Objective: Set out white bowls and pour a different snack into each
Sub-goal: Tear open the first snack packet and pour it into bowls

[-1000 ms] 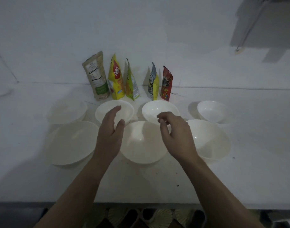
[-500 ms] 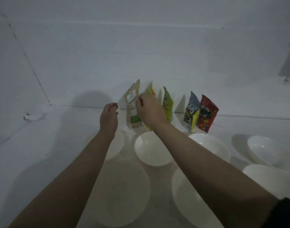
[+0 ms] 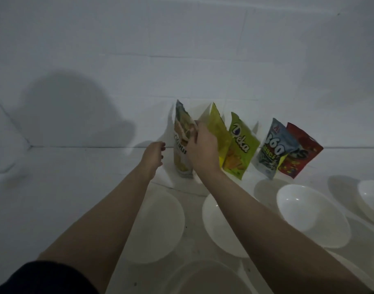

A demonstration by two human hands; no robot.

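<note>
At frame centre our right hand [image 3: 203, 150] pinches the beige pouch [image 3: 181, 145] to lift it; our left hand [image 3: 153, 157] hovers loosely curled beside, ready to steady.

1. Only one view is showing: the head camera, worn on the person, looking forward and down along both forearms toward the wall [image 3: 181, 49] at the back of the white table [image 3: 54, 187].
2. It is sitting close; the arms are filling the lower frame, and a dark sleeve [image 3: 46, 279] is cutting the bottom left corner.
3. The right hand [image 3: 203, 149] and left hand [image 3: 153, 154] are lying near the frame's middle, with the snack packets [image 3: 241, 149] just beyond the fingers [image 3: 194, 132].
4. The white bowls [image 3: 313, 217] are lying nearer the camera than the fingers, some cropped at the right and bottom edges.
5. The wide lens is bending the table's back edge.
</note>
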